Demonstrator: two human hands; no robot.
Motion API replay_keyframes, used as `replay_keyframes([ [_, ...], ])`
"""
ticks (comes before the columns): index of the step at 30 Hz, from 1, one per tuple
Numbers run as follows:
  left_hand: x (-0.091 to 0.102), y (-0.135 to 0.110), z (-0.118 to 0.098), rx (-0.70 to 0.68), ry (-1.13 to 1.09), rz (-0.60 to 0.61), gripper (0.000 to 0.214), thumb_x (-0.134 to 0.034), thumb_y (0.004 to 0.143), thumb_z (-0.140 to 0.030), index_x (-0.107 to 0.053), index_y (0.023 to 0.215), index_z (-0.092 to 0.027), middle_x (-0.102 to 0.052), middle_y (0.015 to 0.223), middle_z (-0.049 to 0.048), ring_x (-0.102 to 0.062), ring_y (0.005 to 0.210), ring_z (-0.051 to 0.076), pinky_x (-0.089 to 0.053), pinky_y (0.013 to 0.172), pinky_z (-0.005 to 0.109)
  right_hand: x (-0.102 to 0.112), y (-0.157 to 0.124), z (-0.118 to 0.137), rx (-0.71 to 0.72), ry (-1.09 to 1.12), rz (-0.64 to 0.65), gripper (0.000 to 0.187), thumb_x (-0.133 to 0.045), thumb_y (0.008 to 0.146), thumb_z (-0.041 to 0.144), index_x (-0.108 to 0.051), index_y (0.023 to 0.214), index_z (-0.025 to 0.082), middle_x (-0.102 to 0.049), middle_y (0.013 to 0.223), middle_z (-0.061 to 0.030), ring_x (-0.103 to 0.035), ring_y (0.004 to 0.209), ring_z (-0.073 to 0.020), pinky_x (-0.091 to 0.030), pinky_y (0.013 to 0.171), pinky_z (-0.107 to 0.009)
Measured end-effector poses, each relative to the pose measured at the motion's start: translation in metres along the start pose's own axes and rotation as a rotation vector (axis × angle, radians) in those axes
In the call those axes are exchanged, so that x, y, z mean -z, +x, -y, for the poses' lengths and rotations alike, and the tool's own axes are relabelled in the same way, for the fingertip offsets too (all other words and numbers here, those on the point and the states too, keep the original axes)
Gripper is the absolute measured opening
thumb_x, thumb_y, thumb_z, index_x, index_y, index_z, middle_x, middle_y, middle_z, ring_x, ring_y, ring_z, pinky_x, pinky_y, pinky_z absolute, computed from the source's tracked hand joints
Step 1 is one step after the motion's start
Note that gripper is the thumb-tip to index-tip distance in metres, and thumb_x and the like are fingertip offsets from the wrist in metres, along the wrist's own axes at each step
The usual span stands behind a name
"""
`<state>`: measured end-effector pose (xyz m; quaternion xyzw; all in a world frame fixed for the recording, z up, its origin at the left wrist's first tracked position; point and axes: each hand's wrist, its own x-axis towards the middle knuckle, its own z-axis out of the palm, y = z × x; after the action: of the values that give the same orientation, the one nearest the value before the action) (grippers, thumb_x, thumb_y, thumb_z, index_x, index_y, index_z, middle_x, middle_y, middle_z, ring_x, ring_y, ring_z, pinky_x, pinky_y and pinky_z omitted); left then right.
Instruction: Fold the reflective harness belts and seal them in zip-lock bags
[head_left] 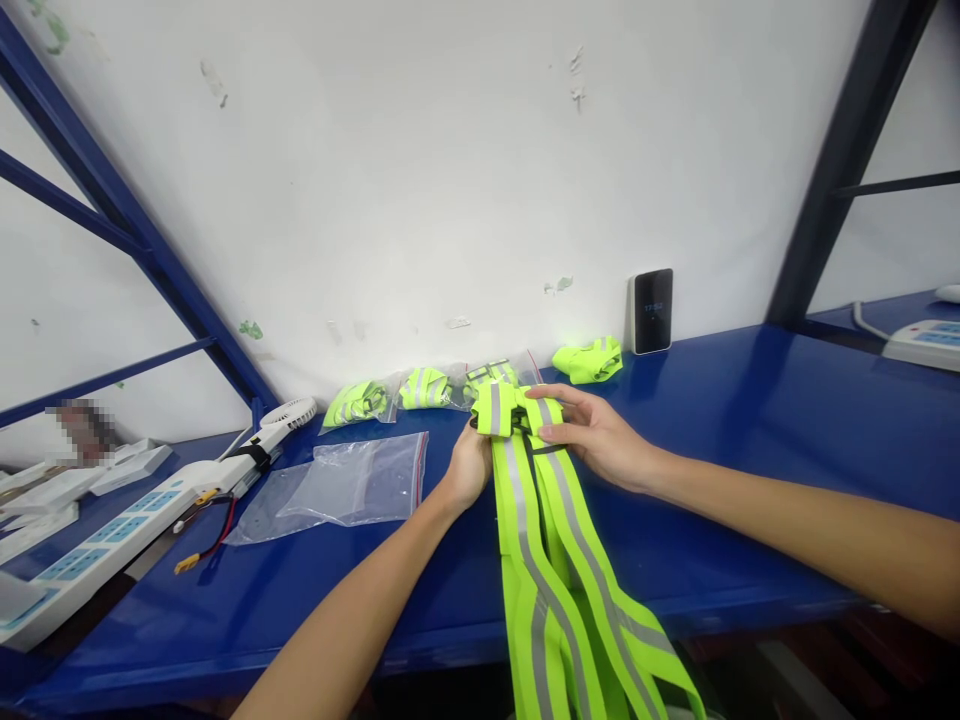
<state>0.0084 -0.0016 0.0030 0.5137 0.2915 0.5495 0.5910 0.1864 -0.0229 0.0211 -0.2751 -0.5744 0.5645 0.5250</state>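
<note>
A neon-yellow reflective vest (517, 500) made of straps with grey stripes hangs from my hands over the table's front edge. Its upper end is bunched and partly rolled. My left hand (471, 465) grips this bundle from the left and below, with most of its fingers hidden behind the fabric. On the other side, my right hand (600, 435) pinches the bundle's right part between thumb and fingers. The lower straps spread out and leave the bottom of the view.
Along the wall lie bagged yellow bundles (360, 402) and an unbagged one (589, 360). Clear plastic bags (352, 480) lie flat on the blue table (720, 400). Leftward are a power strip (112, 540), a small fan (289, 415) and wires (217, 530). A clock display (652, 312) stands at the wall.
</note>
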Motion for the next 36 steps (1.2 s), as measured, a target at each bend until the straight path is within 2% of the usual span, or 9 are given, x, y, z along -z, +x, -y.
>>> replay_keyframes([
  [6, -0.004, -0.008, -0.015, 0.051, 0.141, 0.096, 0.033, -0.070, 0.066, -0.024, -0.063, 0.098, -0.019, -0.069, 0.076, 0.0017, -0.066, 0.074, 0.023, -0.051, 0.075, 0.037, 0.006, 0.004, 0.000, 0.066, -0.139, -0.067, 0.044, -0.073, 0.071, 0.024, -0.065, 0.115, 0.024, -0.067, 0.101, -0.0020, -0.064, 0.088, -0.0193, -0.055, 0.079, -0.035],
  [8, -0.006, -0.009, -0.018, 0.040, 0.216, 0.124, 0.019, -0.072, 0.070, -0.026, -0.064, 0.085, -0.018, -0.067, 0.068, 0.0014, -0.065, 0.067, 0.021, -0.051, 0.071, 0.035, 0.006, 0.004, 0.000, 0.088, -0.187, -0.062, 0.043, -0.072, 0.072, 0.025, -0.065, 0.115, 0.023, -0.067, 0.105, -0.0025, -0.064, 0.093, -0.0211, -0.054, 0.081, -0.036],
  [11, -0.009, -0.010, -0.020, 0.012, 0.270, 0.200, 0.018, -0.072, 0.074, -0.033, -0.065, 0.077, -0.016, -0.068, 0.066, 0.0039, -0.065, 0.064, 0.022, -0.052, 0.068, 0.035, 0.004, 0.003, -0.002, 0.099, -0.219, -0.078, 0.041, -0.071, 0.073, 0.026, -0.064, 0.113, 0.024, -0.067, 0.112, -0.0034, -0.064, 0.098, -0.0229, -0.055, 0.082, -0.037],
  [17, -0.007, -0.009, -0.009, 0.063, 0.146, 0.125, 0.031, -0.074, 0.072, -0.030, -0.067, 0.098, -0.015, -0.074, 0.081, 0.0060, -0.070, 0.073, 0.025, -0.054, 0.068, 0.035, -0.002, -0.001, -0.003, 0.059, -0.243, -0.134, 0.043, -0.069, 0.076, 0.026, -0.060, 0.118, 0.025, -0.071, 0.099, -0.0038, -0.069, 0.082, -0.0229, -0.057, 0.070, -0.035],
  [22, 0.000, -0.004, -0.006, 0.062, 0.060, 0.119, 0.043, -0.070, 0.081, -0.039, -0.062, 0.117, -0.016, -0.075, 0.096, 0.0081, -0.071, 0.085, 0.026, -0.055, 0.079, 0.038, -0.003, 0.002, 0.001, 0.036, -0.109, -0.148, 0.076, -0.075, 0.072, 0.022, -0.041, 0.140, 0.029, -0.072, 0.105, -0.0040, -0.071, 0.087, -0.0244, -0.059, 0.076, -0.039],
  [27, 0.010, 0.001, -0.013, 0.012, 0.119, 0.159, 0.043, -0.072, 0.080, -0.039, -0.062, 0.115, -0.017, -0.073, 0.105, 0.0097, -0.071, 0.092, 0.026, -0.055, 0.084, 0.037, 0.000, 0.005, -0.003, -0.101, 0.012, -0.087, 0.032, -0.077, 0.075, 0.029, -0.068, 0.104, 0.018, -0.074, 0.105, -0.0084, -0.069, 0.101, -0.0278, -0.055, 0.092, -0.041],
  [30, 0.016, 0.003, -0.013, -0.024, 0.203, 0.186, 0.042, -0.072, 0.080, -0.040, -0.062, 0.114, -0.017, -0.073, 0.107, 0.0099, -0.070, 0.094, 0.027, -0.056, 0.083, 0.037, 0.000, 0.003, -0.007, -0.216, 0.090, -0.024, 0.032, -0.072, 0.082, 0.034, -0.065, 0.111, 0.023, -0.074, 0.105, -0.0068, -0.071, 0.095, -0.0260, -0.059, 0.082, -0.040],
  [34, 0.018, 0.006, -0.010, -0.166, 0.255, 0.144, 0.054, -0.071, 0.082, -0.039, -0.052, 0.129, -0.020, -0.066, 0.124, 0.0099, -0.066, 0.106, 0.026, -0.055, 0.088, 0.036, -0.002, 0.000, -0.011, -0.236, 0.117, 0.005, 0.028, -0.068, 0.086, 0.028, -0.064, 0.113, 0.023, -0.074, 0.107, -0.0058, -0.072, 0.091, -0.0227, -0.059, 0.080, -0.036],
  [36, 0.017, 0.007, -0.010, -0.174, 0.244, 0.118, 0.063, -0.070, 0.082, -0.039, -0.043, 0.136, -0.024, -0.066, 0.121, 0.0093, -0.069, 0.095, 0.024, -0.057, 0.081, 0.035, -0.004, 0.000, -0.012, -0.219, 0.135, 0.015, 0.024, -0.066, 0.086, 0.023, -0.065, 0.110, 0.021, -0.074, 0.106, -0.0055, -0.072, 0.091, -0.0218, -0.058, 0.083, -0.035],
])
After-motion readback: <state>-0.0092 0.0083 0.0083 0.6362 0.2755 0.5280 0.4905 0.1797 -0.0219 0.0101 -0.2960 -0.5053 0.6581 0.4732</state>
